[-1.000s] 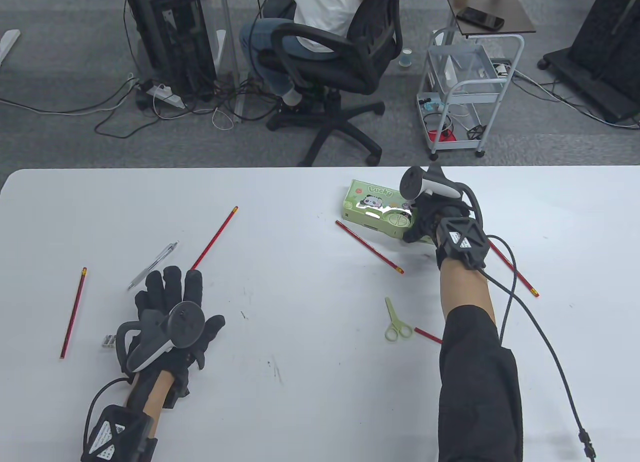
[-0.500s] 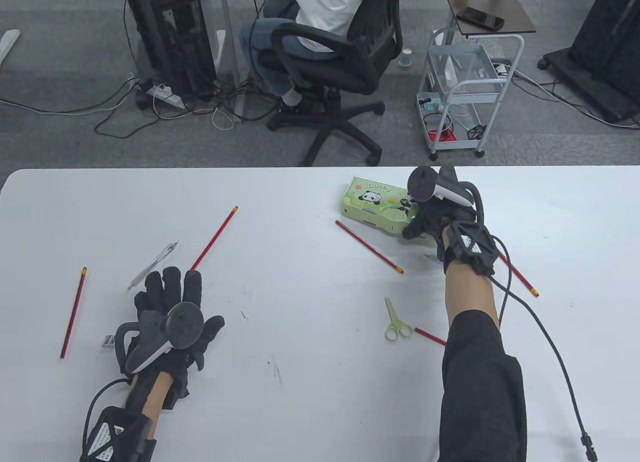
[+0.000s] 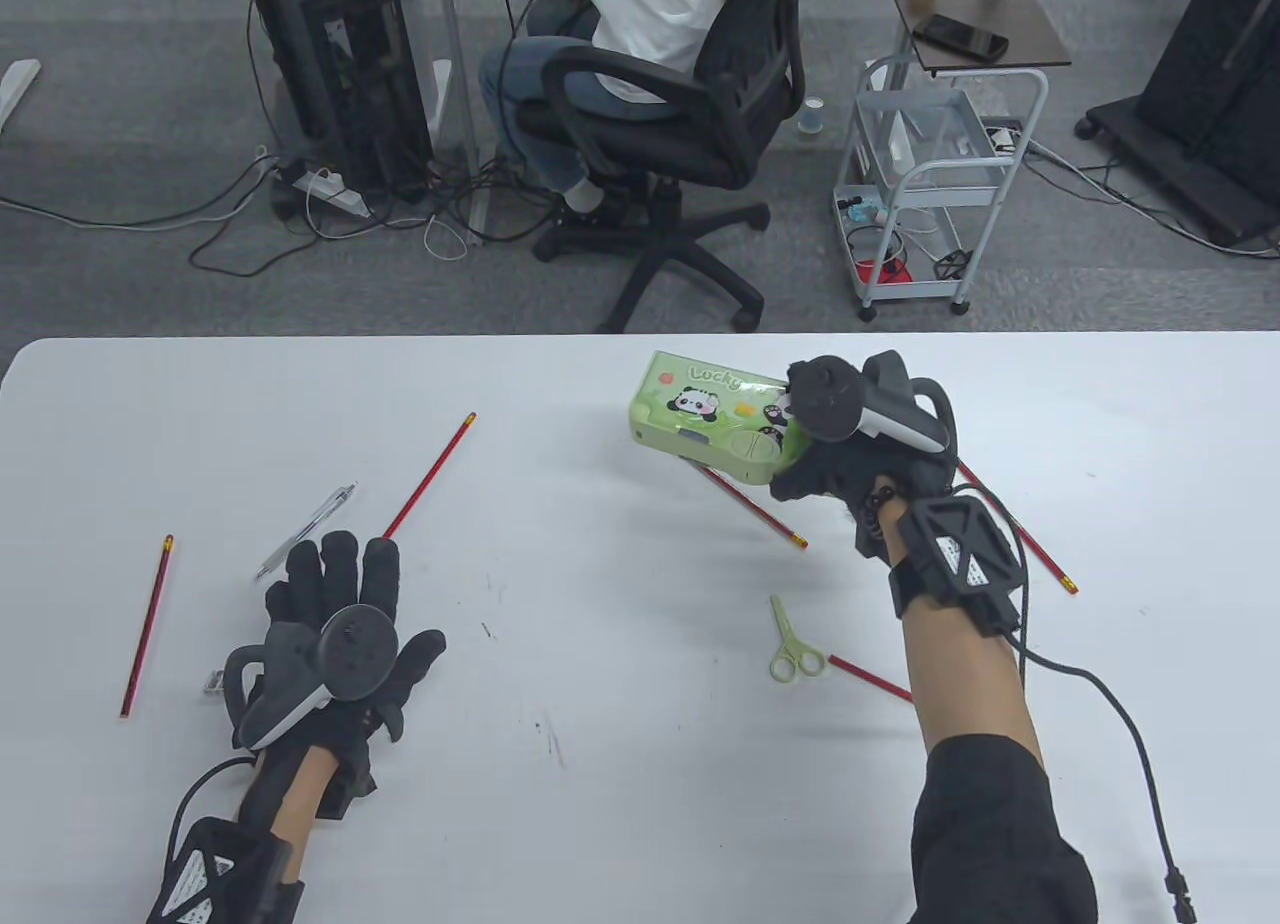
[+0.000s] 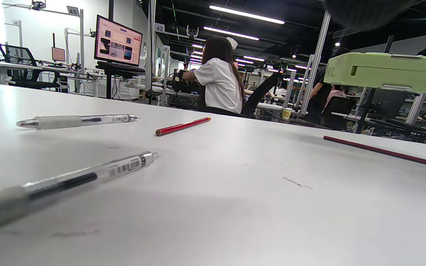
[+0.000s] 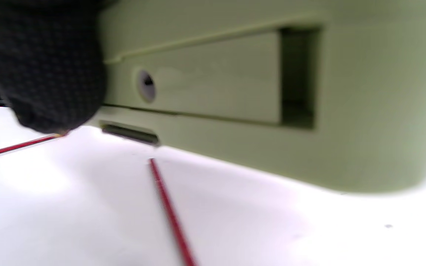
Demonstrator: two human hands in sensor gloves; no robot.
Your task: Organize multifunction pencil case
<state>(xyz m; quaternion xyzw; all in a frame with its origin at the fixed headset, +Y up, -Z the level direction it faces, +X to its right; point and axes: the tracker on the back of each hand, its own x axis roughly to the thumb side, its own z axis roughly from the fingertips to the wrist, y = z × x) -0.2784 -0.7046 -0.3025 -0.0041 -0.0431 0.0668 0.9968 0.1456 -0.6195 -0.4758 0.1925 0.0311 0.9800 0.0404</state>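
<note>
A green pencil case point(image 3: 705, 415) with a panda print hangs above the white table point(image 3: 600, 614), lid closed. My right hand point(image 3: 830, 464) grips its right end; its side wall point(image 5: 257, 96) fills the right wrist view, and it shows in the left wrist view as a green box point(image 4: 386, 72) in the air. A red pencil point(image 3: 755, 509) lies under it. My left hand point(image 3: 340, 604) rests flat on the table at the left, fingers spread, holding nothing. A clear pen point(image 3: 305, 529) and a red pencil point(image 3: 428, 476) lie just beyond its fingertips.
Another red pencil point(image 3: 147, 624) and a small sharpener point(image 3: 214, 681) lie at the far left. Green scissors point(image 3: 793, 646) and a red pencil point(image 3: 870, 676) lie by my right forearm, one more red pencil point(image 3: 1030, 544) behind my right wrist. A seated person on an office chair point(image 3: 660, 114) is beyond the table.
My right hand has lifted the pencil case off the table and carried it left and toward me. The left hand has stayed in place.
</note>
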